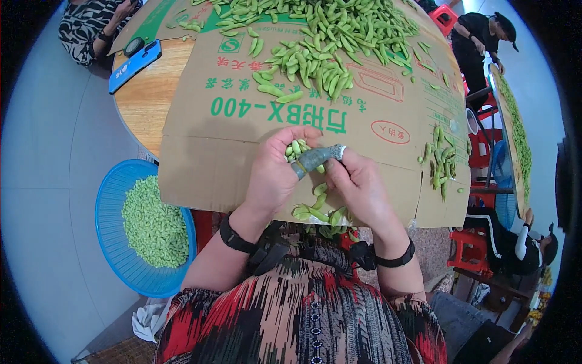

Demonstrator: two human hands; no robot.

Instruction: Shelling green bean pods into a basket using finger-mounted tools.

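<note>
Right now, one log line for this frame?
left hand: cupping shelled beans | right hand: close by left, grip unclear | green pods: heaped on cardboard | blue basket: shelled beans inside

Large green letters and numerals (279,113) and red print (254,65) mark the brown cardboard (209,167); white lettering (125,68) marks the blue phone (142,59).

head-worn fisheye | looks down from above | left hand (273,176), right hand (365,187) close | counter (145,100) just beyond, reaching upper edge
</note>
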